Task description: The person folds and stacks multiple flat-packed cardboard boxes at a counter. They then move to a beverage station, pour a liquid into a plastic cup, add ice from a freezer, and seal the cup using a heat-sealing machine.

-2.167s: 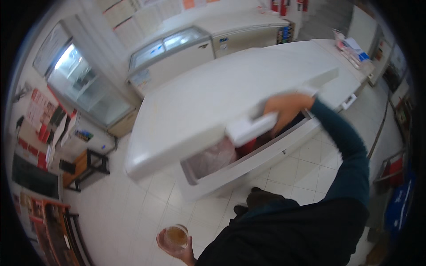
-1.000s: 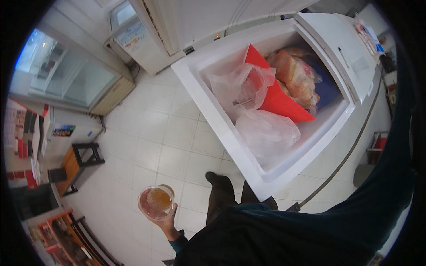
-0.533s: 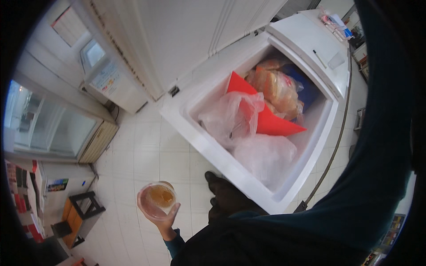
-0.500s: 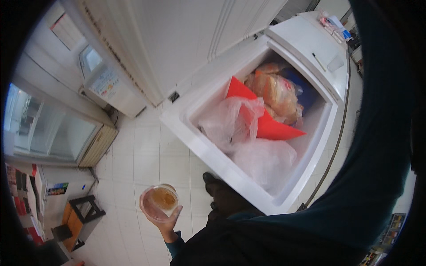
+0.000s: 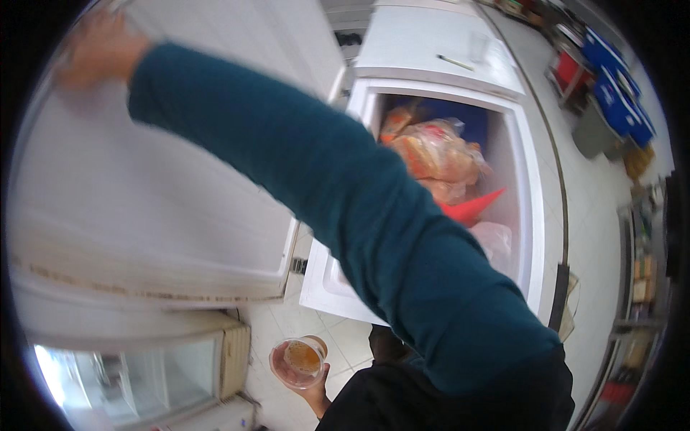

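My left hand, low in the head view, is closed around a clear plastic cup of amber liquid with foam on top. My right arm stretches across the view to the upper left. There my right hand, smeared by motion, is at the far edge of the raised white freezer lid; its fingers cannot be made out. The chest freezer stands open below the arm. Inside are bagged orange-brown food, a red sheet and a whitish plastic bag, partly hidden by my sleeve.
A closed white lid section bears a marker and a clear cup. A glass-door cooler stands at lower left. At right are a dark cable on the floor, a grey bin with blue items and shelves.
My right arm has come into view and reached across to the lid. The view has turned, and the cup, still in my left hand, appears lower and further right.
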{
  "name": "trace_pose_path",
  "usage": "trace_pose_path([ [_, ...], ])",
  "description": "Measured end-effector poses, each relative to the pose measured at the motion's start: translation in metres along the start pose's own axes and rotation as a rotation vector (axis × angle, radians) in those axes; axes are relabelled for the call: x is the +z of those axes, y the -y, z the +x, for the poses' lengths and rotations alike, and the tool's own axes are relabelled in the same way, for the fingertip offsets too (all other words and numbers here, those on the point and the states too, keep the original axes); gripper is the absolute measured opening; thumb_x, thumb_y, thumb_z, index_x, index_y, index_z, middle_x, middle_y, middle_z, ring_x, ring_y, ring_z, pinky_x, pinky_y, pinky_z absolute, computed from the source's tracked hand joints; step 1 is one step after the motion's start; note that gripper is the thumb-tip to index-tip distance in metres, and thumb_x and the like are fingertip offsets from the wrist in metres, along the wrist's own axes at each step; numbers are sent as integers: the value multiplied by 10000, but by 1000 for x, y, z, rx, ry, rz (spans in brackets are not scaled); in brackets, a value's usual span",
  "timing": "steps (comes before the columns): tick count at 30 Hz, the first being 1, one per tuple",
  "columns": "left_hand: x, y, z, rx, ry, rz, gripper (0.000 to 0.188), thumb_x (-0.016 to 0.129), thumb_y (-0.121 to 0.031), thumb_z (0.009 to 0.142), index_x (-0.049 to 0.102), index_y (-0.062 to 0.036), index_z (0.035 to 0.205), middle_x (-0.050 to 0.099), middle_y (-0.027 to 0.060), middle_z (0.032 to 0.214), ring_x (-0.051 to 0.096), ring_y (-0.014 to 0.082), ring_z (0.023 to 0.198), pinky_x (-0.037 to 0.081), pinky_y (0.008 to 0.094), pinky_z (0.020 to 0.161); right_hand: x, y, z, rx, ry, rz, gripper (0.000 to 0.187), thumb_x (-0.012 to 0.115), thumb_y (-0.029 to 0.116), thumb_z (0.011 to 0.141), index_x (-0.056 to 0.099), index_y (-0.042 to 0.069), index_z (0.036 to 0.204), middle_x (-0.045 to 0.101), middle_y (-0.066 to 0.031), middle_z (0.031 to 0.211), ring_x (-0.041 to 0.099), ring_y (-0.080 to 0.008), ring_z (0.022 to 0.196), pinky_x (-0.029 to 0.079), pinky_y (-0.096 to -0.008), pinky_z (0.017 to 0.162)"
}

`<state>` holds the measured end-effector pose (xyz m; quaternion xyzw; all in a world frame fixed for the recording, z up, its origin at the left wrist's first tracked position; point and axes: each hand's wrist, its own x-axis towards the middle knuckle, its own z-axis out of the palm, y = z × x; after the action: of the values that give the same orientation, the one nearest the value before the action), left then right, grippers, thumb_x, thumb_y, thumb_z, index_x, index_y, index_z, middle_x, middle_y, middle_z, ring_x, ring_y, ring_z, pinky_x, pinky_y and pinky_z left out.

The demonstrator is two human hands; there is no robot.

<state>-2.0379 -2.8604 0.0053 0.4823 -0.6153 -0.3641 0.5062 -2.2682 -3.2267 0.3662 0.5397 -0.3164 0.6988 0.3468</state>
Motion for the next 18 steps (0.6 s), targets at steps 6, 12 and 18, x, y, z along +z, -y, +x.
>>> trace_pose_path([
  [6, 12, 3, 47, 28, 107, -152, 1033, 826, -393, 457, 262, -51, 1253, 420, 108, 1159, 411, 242, 1097, 316, 386, 965, -205, 118, -242, 232, 833, 1004, 1056, 623, 645, 571, 204, 44, 1332, 146, -175, 1392, 110, -387, 1274, 93, -533, 1006],
  [12, 87, 16, 79, -40, 699, -294, 1100, 823, -420, 451, 201, -48, 1278, 318, 128, 1245, 354, 245, 1154, 297, 387, 976, -367, 162, -306, 1170, 751, 783, 1043, 802, 335, 486, 233, 13, 1298, 330, -155, 1291, 313, -283, 1206, 247, -342, 988],
  [18, 191, 54, 89, -336, 1280, -599, 935, 713, -367, 640, 175, -19, 1320, 266, 124, 1318, 288, 231, 1216, 195, 347, 1019, -454, 138, -370, 1378, 489, 78, 820, 810, 223, 494, 400, 24, 1176, 484, -122, 1119, 479, -241, 1034, 365, -330, 897],
])
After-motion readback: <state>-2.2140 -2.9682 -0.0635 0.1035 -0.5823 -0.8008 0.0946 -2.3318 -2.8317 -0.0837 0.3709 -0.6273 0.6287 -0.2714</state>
